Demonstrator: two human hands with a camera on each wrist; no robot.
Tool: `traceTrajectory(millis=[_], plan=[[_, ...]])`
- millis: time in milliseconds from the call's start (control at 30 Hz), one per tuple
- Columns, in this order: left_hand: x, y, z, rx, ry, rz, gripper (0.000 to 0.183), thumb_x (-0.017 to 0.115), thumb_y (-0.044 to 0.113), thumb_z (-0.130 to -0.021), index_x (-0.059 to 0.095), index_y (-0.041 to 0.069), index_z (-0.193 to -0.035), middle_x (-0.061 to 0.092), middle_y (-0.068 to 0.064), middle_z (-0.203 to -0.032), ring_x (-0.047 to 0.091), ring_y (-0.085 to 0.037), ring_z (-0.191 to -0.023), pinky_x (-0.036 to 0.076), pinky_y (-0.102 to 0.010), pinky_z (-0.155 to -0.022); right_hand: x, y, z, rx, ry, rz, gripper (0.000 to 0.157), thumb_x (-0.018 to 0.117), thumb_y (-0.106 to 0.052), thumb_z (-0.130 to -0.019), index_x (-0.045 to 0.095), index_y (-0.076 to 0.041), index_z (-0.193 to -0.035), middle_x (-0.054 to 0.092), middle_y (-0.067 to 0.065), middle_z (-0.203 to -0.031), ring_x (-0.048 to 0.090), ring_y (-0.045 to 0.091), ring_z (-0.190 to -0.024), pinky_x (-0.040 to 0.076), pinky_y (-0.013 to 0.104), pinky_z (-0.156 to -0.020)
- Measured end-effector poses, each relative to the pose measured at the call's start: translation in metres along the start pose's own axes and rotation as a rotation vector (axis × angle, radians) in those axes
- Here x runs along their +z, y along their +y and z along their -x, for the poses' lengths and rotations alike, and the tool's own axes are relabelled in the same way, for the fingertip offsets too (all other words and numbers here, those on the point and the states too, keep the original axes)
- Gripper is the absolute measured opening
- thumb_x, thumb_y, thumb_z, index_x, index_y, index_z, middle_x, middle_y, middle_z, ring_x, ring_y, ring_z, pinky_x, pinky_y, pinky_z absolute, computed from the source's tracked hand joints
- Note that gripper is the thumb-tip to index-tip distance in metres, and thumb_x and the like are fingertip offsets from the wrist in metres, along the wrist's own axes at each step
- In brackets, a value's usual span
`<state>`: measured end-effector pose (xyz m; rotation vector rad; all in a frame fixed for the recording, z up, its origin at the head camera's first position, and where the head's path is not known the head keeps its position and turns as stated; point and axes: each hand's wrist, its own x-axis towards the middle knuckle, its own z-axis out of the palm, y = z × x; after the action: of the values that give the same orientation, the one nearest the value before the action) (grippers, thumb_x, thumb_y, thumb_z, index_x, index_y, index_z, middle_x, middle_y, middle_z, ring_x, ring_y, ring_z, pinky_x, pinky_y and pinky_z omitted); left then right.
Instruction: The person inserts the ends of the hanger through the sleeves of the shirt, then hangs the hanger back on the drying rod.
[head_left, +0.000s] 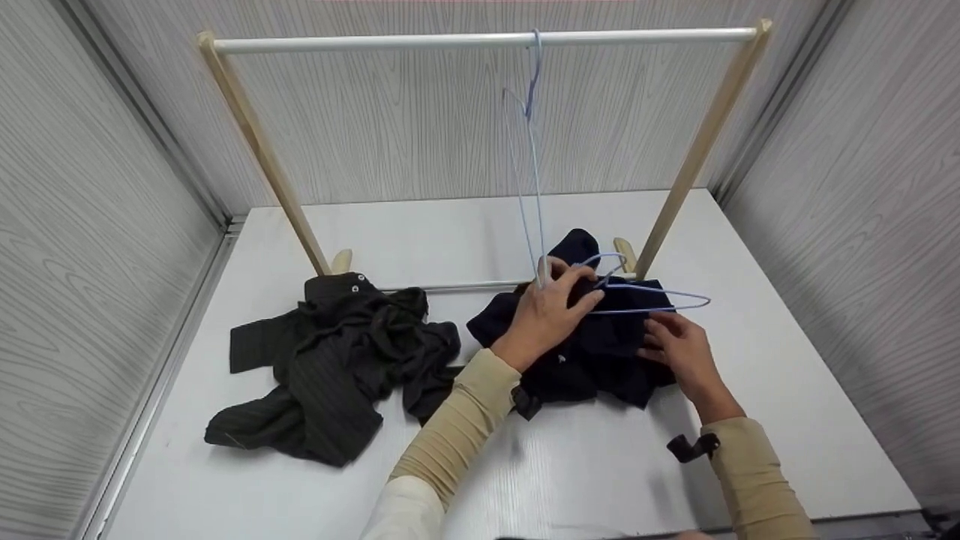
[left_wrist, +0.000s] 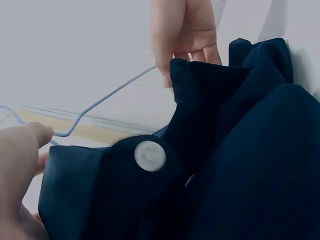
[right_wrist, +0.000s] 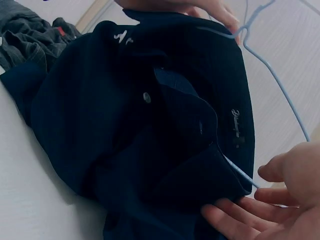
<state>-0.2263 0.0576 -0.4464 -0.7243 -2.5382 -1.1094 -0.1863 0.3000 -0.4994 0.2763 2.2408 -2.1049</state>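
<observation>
A dark navy button-up shirt (head_left: 622,337) lies bunched on the table's right side, its collar upright in the right wrist view. My left hand (head_left: 551,311) grips the collar edge beside the hook of a light blue wire hanger (head_left: 652,288). One arm of this hanger sticks out past the collar; its other end is hidden by the shirt and my left hand. My right hand (right_wrist: 280,200) touches the collar's near corner with extended fingers, its thumb apart from them. Between thumb and fingers passes the hanger wire. A white button (left_wrist: 150,156) shows near the collar.
A second blue wire hanger (head_left: 536,172) hangs from the white rod (head_left: 375,43) of a wooden-legged rack, its lower end close to my left hand. A crumpled dark striped garment (head_left: 330,367) lies left on the white table (head_left: 480,240). Grey wood-grain panels surround the table.
</observation>
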Motion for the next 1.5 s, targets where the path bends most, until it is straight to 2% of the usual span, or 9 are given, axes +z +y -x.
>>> traceTrajectory(millis=[167,433,600,700,867,1067,1233,1367,1500], plan=[[0.003,0.000,-0.001,0.049,0.002,-0.104,0.023,0.061,0.040,-0.098,0.060,0.022,-0.112,0.048,-0.003,-0.120,0.061,-0.017,-0.094,0.055,-0.031,-0.077,0.005,0.001,-0.003,0.024,-0.010,-0.017,0.049,0.054,-0.014,-0.102,0.039,0.013,-0.140,0.063,0.004,-0.106,0.069,0.009,-0.085,0.060,0.030,-0.077],[0.007,0.004,-0.003,0.124,0.005,-0.315,0.029,0.055,0.023,-0.102,0.061,0.031,-0.129,0.055,-0.003,-0.127,0.064,-0.022,-0.097,0.057,-0.036,-0.076,0.007,0.011,-0.010,0.067,-0.006,0.086,0.045,0.053,-0.001,-0.098,0.041,0.013,-0.139,0.065,0.002,-0.103,0.062,0.005,-0.083,0.060,0.027,-0.073],[0.009,0.004,-0.003,0.125,0.038,-0.273,0.018,0.056,0.032,-0.102,0.069,0.026,-0.112,0.060,0.000,-0.120,0.060,-0.022,-0.095,0.055,-0.035,-0.075,0.007,0.011,-0.011,0.094,-0.001,0.121,0.046,0.047,0.002,-0.098,0.038,0.013,-0.141,0.055,0.003,-0.104,0.058,0.004,-0.083,0.058,0.025,-0.071],[0.010,0.003,-0.003,0.117,0.047,-0.229,0.024,0.055,0.042,-0.098,0.069,0.023,-0.103,0.060,0.001,-0.117,0.057,-0.020,-0.091,0.054,-0.032,-0.072,0.005,0.009,-0.011,0.101,-0.005,0.136,0.046,0.043,-0.002,-0.098,0.037,0.012,-0.141,0.050,0.004,-0.105,0.055,0.007,-0.084,0.058,0.025,-0.069],[0.011,0.003,-0.004,0.128,0.068,-0.317,0.030,0.047,0.045,-0.103,0.067,0.022,-0.103,0.062,0.003,-0.117,0.057,-0.021,-0.090,0.055,-0.032,-0.069,0.002,0.007,-0.009,0.109,0.006,0.100,0.038,0.042,-0.007,-0.100,0.045,0.009,-0.134,0.049,0.001,-0.092,0.053,0.009,-0.081,0.057,0.026,-0.067],[0.012,0.004,-0.006,0.152,0.128,-0.408,0.039,0.040,0.045,-0.106,0.071,0.021,-0.108,0.068,0.005,-0.112,0.060,-0.021,-0.089,0.054,-0.033,-0.074,-0.001,0.006,-0.002,0.082,0.012,0.069,0.031,0.046,-0.011,-0.102,0.048,0.007,-0.127,0.049,-0.002,-0.089,0.052,0.006,-0.079,0.058,0.025,-0.067],[0.015,0.004,-0.007,0.186,0.161,-0.483,0.037,0.041,0.037,-0.107,0.071,0.017,-0.104,0.067,0.004,-0.110,0.063,-0.019,-0.097,0.052,-0.033,-0.088,-0.005,0.005,0.001,0.067,0.013,0.019,0.035,0.045,-0.010,-0.103,0.044,0.010,-0.131,0.051,-0.002,-0.090,0.052,0.006,-0.078,0.058,0.024,-0.067],[0.015,0.004,-0.007,0.196,0.166,-0.523,0.030,0.044,0.029,-0.104,0.070,0.015,-0.102,0.067,0.003,-0.111,0.064,-0.014,-0.105,0.048,-0.032,-0.099,-0.010,-0.001,0.004,0.073,0.020,-0.009,0.035,0.045,-0.009,-0.103,0.044,0.010,-0.132,0.052,-0.001,-0.090,0.054,0.006,-0.077,0.058,0.024,-0.066],[0.013,0.005,-0.007,0.174,0.148,-0.536,0.029,0.045,0.028,-0.103,0.070,0.014,-0.106,0.066,0.002,-0.115,0.065,-0.020,-0.108,0.047,-0.035,-0.105,-0.016,-0.005,0.005,0.056,0.041,-0.036,0.026,0.050,-0.009,-0.102,0.050,0.008,-0.121,0.053,-0.001,-0.087,0.058,0.006,-0.074,0.059,0.025,-0.066]])
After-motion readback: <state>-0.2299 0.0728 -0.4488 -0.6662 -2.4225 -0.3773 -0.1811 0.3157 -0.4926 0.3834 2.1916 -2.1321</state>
